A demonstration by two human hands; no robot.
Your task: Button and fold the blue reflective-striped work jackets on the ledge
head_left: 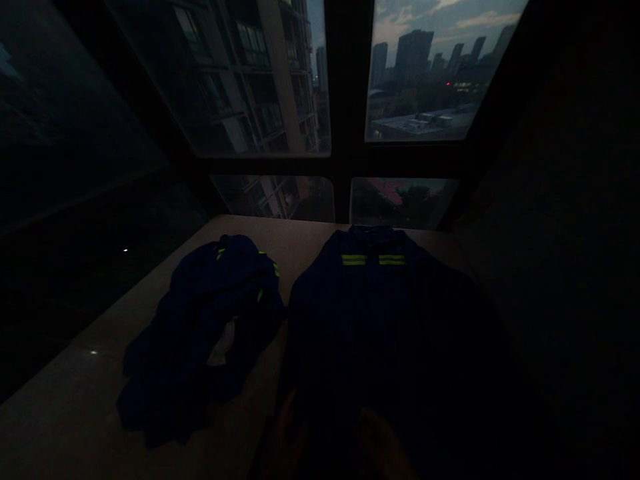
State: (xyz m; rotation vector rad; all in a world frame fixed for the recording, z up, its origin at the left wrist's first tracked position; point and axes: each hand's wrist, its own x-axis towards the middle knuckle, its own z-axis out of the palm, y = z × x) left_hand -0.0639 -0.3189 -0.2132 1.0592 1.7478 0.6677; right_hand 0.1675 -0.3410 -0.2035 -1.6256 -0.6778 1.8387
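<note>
A dark blue jacket (350,313) with yellow-green reflective strips across the chest lies spread on the ledge, its collar toward the window. At the bottom of the head view, my left hand (287,433) is over the jacket's lower left side, its fingers and thumb faintly apart. My right hand (383,443) is over the lower middle of the jacket. Its fingers are mostly lost in the dark, and whether it grips the cloth cannot be made out. The jacket's lower part and right sleeve fade into shadow.
To the left lies a crumpled pile of dark blue clothing (200,320) with yellow-green strips and a pale patch. Both garments rest on a pale stone ledge (65,413). Dark window frames (345,120) rise behind, and a dark wall (560,220) bounds the right.
</note>
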